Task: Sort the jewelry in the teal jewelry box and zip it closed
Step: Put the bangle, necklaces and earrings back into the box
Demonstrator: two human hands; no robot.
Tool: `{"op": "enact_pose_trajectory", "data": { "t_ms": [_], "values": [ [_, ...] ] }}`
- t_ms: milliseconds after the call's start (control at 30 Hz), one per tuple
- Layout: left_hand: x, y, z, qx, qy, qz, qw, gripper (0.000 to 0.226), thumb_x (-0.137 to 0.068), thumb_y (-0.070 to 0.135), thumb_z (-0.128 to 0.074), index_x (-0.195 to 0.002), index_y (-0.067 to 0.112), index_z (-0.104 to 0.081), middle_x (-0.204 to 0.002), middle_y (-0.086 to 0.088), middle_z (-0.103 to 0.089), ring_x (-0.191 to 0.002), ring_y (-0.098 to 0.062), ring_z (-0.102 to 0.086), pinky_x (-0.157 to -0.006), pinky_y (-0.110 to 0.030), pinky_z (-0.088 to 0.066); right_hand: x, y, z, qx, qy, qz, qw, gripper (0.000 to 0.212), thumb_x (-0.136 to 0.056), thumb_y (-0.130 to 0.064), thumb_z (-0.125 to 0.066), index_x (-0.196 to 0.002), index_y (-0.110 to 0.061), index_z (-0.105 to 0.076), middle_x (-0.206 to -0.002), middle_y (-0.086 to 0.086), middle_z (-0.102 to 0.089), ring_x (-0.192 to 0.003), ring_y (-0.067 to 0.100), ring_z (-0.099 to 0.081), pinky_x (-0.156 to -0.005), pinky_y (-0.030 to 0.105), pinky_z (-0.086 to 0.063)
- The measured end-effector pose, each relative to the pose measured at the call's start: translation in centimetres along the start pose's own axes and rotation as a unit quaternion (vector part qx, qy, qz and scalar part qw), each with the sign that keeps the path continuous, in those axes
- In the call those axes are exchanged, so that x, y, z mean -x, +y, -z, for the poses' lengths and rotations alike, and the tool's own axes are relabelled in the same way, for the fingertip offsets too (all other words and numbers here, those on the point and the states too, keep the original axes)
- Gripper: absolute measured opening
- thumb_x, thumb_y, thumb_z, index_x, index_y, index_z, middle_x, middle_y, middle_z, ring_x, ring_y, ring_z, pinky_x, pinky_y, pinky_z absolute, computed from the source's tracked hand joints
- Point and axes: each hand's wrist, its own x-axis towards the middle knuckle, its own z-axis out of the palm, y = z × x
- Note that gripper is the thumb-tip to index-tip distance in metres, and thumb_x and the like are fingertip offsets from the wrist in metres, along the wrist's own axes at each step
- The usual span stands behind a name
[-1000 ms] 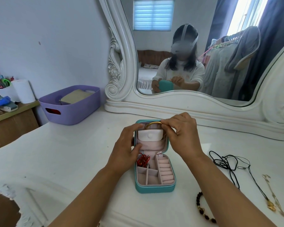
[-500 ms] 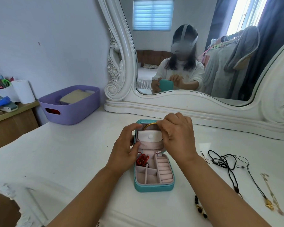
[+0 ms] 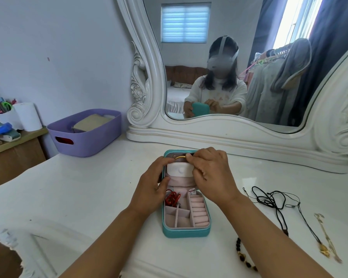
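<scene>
The teal jewelry box [image 3: 186, 231] stands open on the white dresser, its lid upright with a white snap pocket [image 3: 180, 169] inside. My right hand [image 3: 211, 173] pinches a gold bangle [image 3: 180, 157] at the top of the lid, behind the pocket. My left hand [image 3: 152, 185] grips the lid's left edge, thumb on the pink lining. In the base lie a red item [image 3: 172, 198], a pink ring-roll section [image 3: 198, 211] and divided compartments. A black cord necklace [image 3: 269, 199], a gold chain [image 3: 326, 235] and a dark bead bracelet [image 3: 243, 255] lie on the dresser to the right.
A large ornate white mirror [image 3: 239, 135] stands behind the box. A purple basket [image 3: 84, 135] sits at the back left. Further left, a wooden side table [image 3: 12, 151] carries a white roll and a cup of scissors.
My right hand has shifted slightly left along the lid's top, working the gold bangle down behind the white pocket. My left hand keeps its hold on the lid.
</scene>
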Motion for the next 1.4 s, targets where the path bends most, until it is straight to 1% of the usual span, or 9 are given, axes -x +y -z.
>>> {"op": "enact_pose_trajectory", "data": {
  "t_ms": [233,400,533,667,800,867,967,1233,1400],
  "values": [
    [-0.3,-0.2,-0.3,-0.022,0.033,-0.015,0.999,0.038,-0.084,0.006,-0.051,-0.116,0.026,-0.052,-0.122,0.013,-0.053,-0.112,0.014,-0.045,-0.096,-0.004,-0.034,1.5,-0.1,-0.4,-0.081,-0.027,-0.013,0.996,0.037,-0.072,-0.014,-0.042,-0.095,-0.014,-0.070,-0.098,0.003,-0.068,-0.094,0.015,-0.051,-0.083,0.027,-0.030],
    [-0.5,-0.9,0.1,-0.017,0.058,0.036,0.998,0.049,-0.084,-0.004,-0.053,-0.118,0.030,-0.051,-0.125,0.014,-0.052,-0.112,0.014,-0.045,-0.099,-0.019,-0.042,1.6,0.3,1.3,-0.198,0.013,-0.065,0.978,0.022,-0.076,-0.005,-0.060,-0.093,-0.014,-0.072,-0.086,0.000,-0.068,-0.083,0.013,-0.060,-0.077,0.020,-0.045],
    [-0.5,-0.7,0.8,0.008,0.043,0.060,0.997,0.058,-0.081,-0.007,-0.055,-0.128,0.028,-0.049,-0.133,0.011,-0.050,-0.120,-0.001,-0.047,-0.096,-0.030,-0.049,2.5,1.4,3.6,-0.235,0.038,-0.161,0.958,0.017,-0.077,-0.003,-0.068,-0.090,-0.012,-0.073,-0.077,-0.001,-0.066,-0.074,0.001,-0.057,-0.070,0.005,-0.041],
    [-0.3,-0.1,1.1,-0.035,0.063,0.045,0.996,0.052,-0.080,0.000,-0.062,-0.125,0.025,-0.053,-0.137,0.000,-0.047,-0.124,-0.013,-0.045,-0.102,-0.034,-0.043,4.2,2.3,6.6,-0.265,-0.013,-0.252,0.931,0.015,-0.079,-0.006,-0.068,-0.091,-0.013,-0.073,-0.081,-0.002,-0.068,-0.070,-0.004,-0.055,-0.067,0.003,-0.042],
    [0.1,1.8,0.2,-0.133,0.076,0.000,0.988,0.042,-0.077,0.000,-0.064,-0.115,0.016,-0.060,-0.137,-0.009,-0.046,-0.126,-0.015,-0.040,-0.101,-0.003,-0.022,6.7,3.3,9.0,-0.261,-0.115,-0.309,0.907,0.013,-0.079,-0.014,-0.070,-0.089,-0.021,-0.073,-0.078,-0.009,-0.069,-0.064,-0.005,-0.057,-0.059,0.002,-0.043],
    [0.2,2.9,-0.5,-0.167,0.071,-0.036,0.983,0.035,-0.076,0.006,-0.061,-0.110,0.015,-0.062,-0.135,-0.010,-0.048,-0.125,-0.023,-0.042,-0.105,-0.012,-0.026,8.1,3.7,9.6,-0.247,-0.144,-0.324,0.902,0.012,-0.078,-0.014,-0.070,-0.086,-0.022,-0.073,-0.075,-0.008,-0.068,-0.062,-0.006,-0.057,-0.054,0.002,-0.041],
    [0.7,4.7,-2.2,-0.176,0.042,-0.109,0.977,0.028,-0.079,0.018,-0.055,-0.104,0.014,-0.066,-0.129,-0.012,-0.055,-0.120,-0.027,-0.048,-0.101,-0.037,-0.038,9.9,4.0,10.3,-0.230,-0.174,-0.324,0.901,0.010,-0.078,-0.011,-0.070,-0.080,-0.020,-0.073,-0.074,-0.003,-0.071,-0.058,-0.005,-0.057,-0.054,0.005,-0.042],
    [3.0,10.2,-7.2,-0.127,-0.245,-0.103,0.956,0.030,-0.086,0.043,-0.053,-0.111,0.028,-0.063,-0.110,0.010,-0.059,-0.096,-0.006,-0.055,-0.077,-0.025,-0.046,13.3,6.3,12.0,-0.191,-0.115,-0.383,0.897,0.013,-0.078,-0.007,-0.068,-0.076,-0.020,-0.071,-0.071,-0.002,-0.069,-0.060,0.007,-0.059,-0.054,0.009,-0.043],
    [2.8,11.6,-10.3,-0.153,-0.262,-0.007,0.953,0.033,-0.089,0.039,-0.053,-0.120,0.029,-0.055,-0.116,0.010,-0.052,-0.101,-0.011,-0.053,-0.080,-0.024,-0.040,14.2,6.9,11.8,-0.148,-0.121,-0.381,0.905,0.016,-0.077,-0.009,-0.068,-0.073,-0.024,-0.067,-0.077,-0.007,-0.066,-0.061,0.006,-0.052,-0.058,0.014,-0.042]
  ]
}}
